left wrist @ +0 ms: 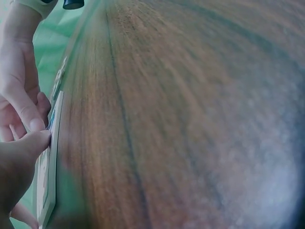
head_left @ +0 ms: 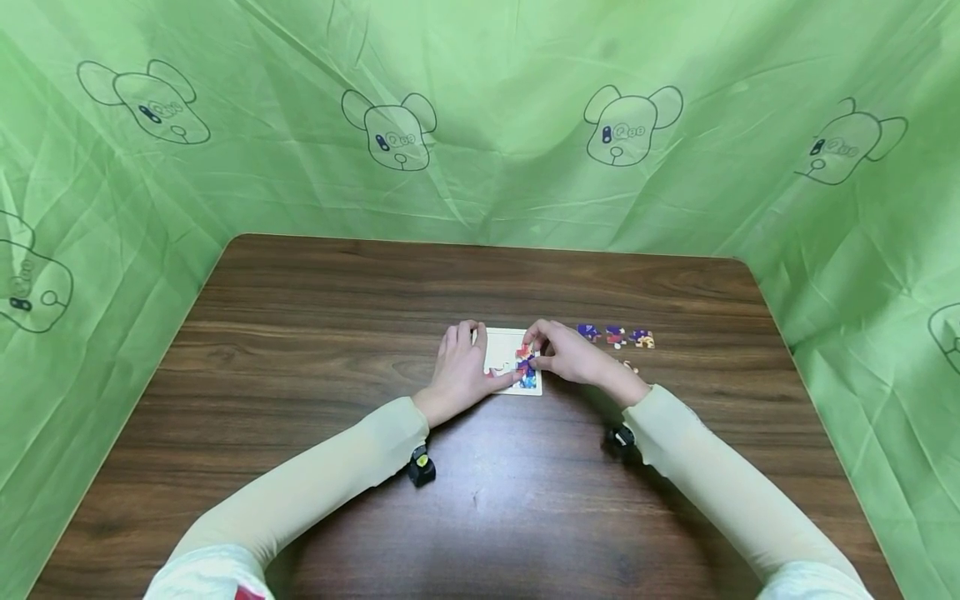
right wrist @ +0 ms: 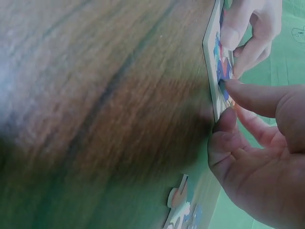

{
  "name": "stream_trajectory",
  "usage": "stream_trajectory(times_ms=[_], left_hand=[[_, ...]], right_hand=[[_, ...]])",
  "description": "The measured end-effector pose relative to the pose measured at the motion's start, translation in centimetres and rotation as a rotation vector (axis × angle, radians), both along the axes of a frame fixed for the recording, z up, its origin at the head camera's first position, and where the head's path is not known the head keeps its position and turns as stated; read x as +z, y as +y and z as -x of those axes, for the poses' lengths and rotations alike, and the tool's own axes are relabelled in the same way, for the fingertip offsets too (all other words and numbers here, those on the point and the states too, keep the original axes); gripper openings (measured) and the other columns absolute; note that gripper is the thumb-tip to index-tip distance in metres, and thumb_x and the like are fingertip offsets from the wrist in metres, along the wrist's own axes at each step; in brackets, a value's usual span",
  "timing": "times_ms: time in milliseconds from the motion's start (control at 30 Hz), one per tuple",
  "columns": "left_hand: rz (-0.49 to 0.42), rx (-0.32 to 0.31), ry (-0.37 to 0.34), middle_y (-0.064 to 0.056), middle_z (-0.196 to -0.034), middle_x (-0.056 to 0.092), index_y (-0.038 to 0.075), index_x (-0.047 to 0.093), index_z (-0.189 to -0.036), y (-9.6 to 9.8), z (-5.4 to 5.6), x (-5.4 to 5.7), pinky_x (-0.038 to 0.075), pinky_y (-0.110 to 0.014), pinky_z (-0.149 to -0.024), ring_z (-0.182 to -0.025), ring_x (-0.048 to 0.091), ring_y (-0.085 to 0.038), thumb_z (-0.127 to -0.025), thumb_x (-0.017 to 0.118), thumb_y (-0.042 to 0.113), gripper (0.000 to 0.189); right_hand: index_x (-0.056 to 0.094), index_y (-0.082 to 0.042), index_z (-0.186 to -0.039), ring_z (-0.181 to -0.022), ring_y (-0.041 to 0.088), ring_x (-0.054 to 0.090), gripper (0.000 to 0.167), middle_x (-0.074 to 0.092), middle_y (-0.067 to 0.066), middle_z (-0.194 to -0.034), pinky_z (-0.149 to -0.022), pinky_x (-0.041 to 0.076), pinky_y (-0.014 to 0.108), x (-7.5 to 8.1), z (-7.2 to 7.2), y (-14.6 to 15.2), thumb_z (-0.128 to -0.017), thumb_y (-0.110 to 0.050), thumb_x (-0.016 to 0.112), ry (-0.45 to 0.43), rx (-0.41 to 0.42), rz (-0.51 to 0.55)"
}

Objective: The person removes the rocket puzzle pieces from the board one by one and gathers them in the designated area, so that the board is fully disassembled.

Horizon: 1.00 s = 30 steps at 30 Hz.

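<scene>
- One jigsaw piece (right wrist: 222, 91) was pinched between thumb and nearby fingertips of the right hand (head_left: 576, 355), at the puzzle tray (head_left: 504, 340).
- Fitting it seemed the step; next called for aligning, then pressing.
- The left hand (head_left: 462, 372), spread, rested its thumb on seated pieces (head_left: 528, 381).
- Loose pieces (head_left: 616, 335) lay farther, right of the right fingers.

The worktop (head_left: 300, 333) is dark brown with streaky wood grain and rounded far corners. A white puzzle tray (head_left: 506, 338) lies flat near its middle; to the right sit three loose puzzle pieces (head_left: 615, 335) in a row, and another piece (head_left: 630, 366), partly hidden, just nearer.
</scene>
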State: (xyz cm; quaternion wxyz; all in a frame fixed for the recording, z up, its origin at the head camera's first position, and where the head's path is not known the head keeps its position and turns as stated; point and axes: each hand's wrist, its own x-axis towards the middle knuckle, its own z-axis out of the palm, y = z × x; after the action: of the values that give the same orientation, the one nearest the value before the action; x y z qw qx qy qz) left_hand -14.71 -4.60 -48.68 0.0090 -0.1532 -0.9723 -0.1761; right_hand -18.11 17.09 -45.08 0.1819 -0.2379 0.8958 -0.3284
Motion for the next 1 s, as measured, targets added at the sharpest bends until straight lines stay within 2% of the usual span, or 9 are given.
stream_trajectory(times_ms=[167,400,567,733,833,1000], left_hand=[[0.005,0.000,0.016,-0.021,-0.140,0.049,-0.011,0.048,-0.148,0.0,0.1,-0.1,0.038,-0.048,-0.111,-0.121,0.045,-0.036,-0.080,0.073,0.076,0.113],[0.010,-0.001,0.003,-0.022,-0.141,0.048,-0.011,0.048,-0.148,0.1,0.0,0.0,0.038,-0.047,-0.111,-0.123,0.045,-0.036,-0.080,0.073,0.076,0.114],[0.005,-0.002,0.017,-0.022,-0.140,0.049,-0.011,0.048,-0.148,0.0,0.0,-0.1,0.038,-0.047,-0.111,-0.122,0.045,-0.037,-0.080,0.074,0.076,0.113],[-0.013,-0.004,0.012,-0.022,-0.140,0.049,-0.012,0.048,-0.148,0.0,-0.1,-0.2,0.037,-0.048,-0.112,-0.124,0.045,-0.038,-0.080,0.075,0.073,0.112],[-0.041,-0.005,0.003,-0.024,-0.142,0.048,-0.012,0.047,-0.148,-0.1,-0.1,-0.2,0.037,-0.049,-0.112,-0.126,0.045,-0.039,-0.081,0.076,0.071,0.111],[-0.049,-0.006,0.000,-0.025,-0.142,0.048,-0.012,0.046,-0.149,-0.1,-0.2,-0.1,0.037,-0.050,-0.112,-0.128,0.045,-0.040,-0.081,0.076,0.070,0.110]], right_hand=[[0.060,-0.005,-0.117,-0.088,0.023,0.065,0.030,0.064,0.012,-0.102,-0.084,0.055,0.041,0.0,0.0,0.1,-0.092,0.000,0.075,0.007,0.003,0.030],[0.059,-0.010,-0.118,-0.083,0.019,0.065,0.028,0.067,0.009,-0.100,-0.078,0.054,0.037,-0.1,-0.2,0.2,-0.095,-0.002,0.072,-0.040,-0.034,0.066],[0.063,-0.012,-0.116,-0.078,0.016,0.064,0.020,0.068,0.005,-0.093,-0.073,0.051,0.034,-0.4,-0.2,0.2,-0.098,-0.005,0.070,-0.028,-0.067,0.090],[0.068,-0.010,-0.117,-0.075,0.018,0.063,0.019,0.070,0.005,-0.090,-0.069,0.051,0.032,-0.5,-0.3,0.5,-0.098,-0.005,0.069,-0.032,-0.102,0.155],[0.070,-0.007,-0.117,-0.075,0.019,0.063,0.020,0.070,0.006,-0.090,-0.068,0.052,0.030,-0.2,-0.5,0.9,-0.097,-0.007,0.072,-0.048,-0.146,0.190],[0.073,-0.006,-0.106,-0.076,0.021,0.065,0.013,0.071,0.006,-0.090,-0.065,0.053,0.027,0.1,-0.9,2.3,-0.095,-0.013,0.076,-0.073,-0.246,0.196]])
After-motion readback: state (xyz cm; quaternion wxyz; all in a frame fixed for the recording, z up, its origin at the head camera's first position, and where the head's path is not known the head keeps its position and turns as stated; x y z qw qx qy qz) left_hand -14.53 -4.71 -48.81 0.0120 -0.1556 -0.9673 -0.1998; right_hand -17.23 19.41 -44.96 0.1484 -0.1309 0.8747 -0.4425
